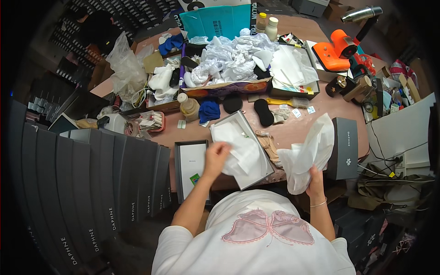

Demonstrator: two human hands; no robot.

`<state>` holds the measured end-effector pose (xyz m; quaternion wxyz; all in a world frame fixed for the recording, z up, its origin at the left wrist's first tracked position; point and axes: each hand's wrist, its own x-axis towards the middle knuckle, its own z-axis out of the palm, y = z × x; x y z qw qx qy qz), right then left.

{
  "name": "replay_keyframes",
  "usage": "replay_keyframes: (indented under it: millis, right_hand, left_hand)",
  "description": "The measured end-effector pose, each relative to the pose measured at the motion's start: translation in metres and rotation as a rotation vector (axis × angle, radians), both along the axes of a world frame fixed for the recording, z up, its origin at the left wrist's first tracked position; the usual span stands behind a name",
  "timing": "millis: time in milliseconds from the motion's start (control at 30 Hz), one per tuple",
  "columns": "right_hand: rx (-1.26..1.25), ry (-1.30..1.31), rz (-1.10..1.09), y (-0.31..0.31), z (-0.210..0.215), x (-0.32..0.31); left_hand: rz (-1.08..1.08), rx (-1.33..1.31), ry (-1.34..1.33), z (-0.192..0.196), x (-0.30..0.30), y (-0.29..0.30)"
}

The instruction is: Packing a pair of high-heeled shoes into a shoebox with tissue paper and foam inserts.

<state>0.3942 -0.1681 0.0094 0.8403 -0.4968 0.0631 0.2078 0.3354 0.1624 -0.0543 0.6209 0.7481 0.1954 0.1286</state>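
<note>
My right hand (315, 184) is closed on a crumpled bundle of white tissue paper (303, 158), raised at the table's front edge. Whether anything is inside the bundle cannot be seen. Curled fingers on my left hand (217, 159) press together at the left side of an open grey shoe box (259, 179). White tissue paper (245, 160) lines that box, right by those fingertips; what they pinch, if anything, is hidden. Between box and bundle lies a tan strappy shoe (269, 145). A dark box lid (191, 158) lies inside-up under my left forearm, with a small green packet (195, 178) in it.
A closed grey shoe box (344, 149) stands at the right. Stacked grey boxes (105, 169) wall off the left. Behind are a carton (224, 90) of crumpled white paper, a yellow brush (286, 102), black pads (263, 113), a bottle (188, 107) and an orange heat-gun stand (332, 57).
</note>
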Motion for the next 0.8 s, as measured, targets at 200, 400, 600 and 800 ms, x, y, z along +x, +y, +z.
replay_keyframes:
  millis: [200, 400, 600, 800]
  right_hand:
    - [-0.3, -0.241, 0.505, 0.11, -0.027, 0.012]
    - [-1.337, -0.868, 0.933, 0.158, -0.121, -0.01]
    - [-0.992, -0.854, 0.467, 0.107, -0.057, 0.021]
    - [-1.36, -0.961, 0.387, 0.065, -0.106, 0.065]
  left_hand:
    - [0.649, 0.387, -0.51, 0.136, 0.003, 0.083]
    - [0.256, 0.654, -0.28, 0.134, -0.015, 0.047]
    - [0.181, -0.223, -0.07, 0.024, -0.021, 0.015]
    - [0.175, 0.438, -0.031, 0.055, -0.02, 0.016]
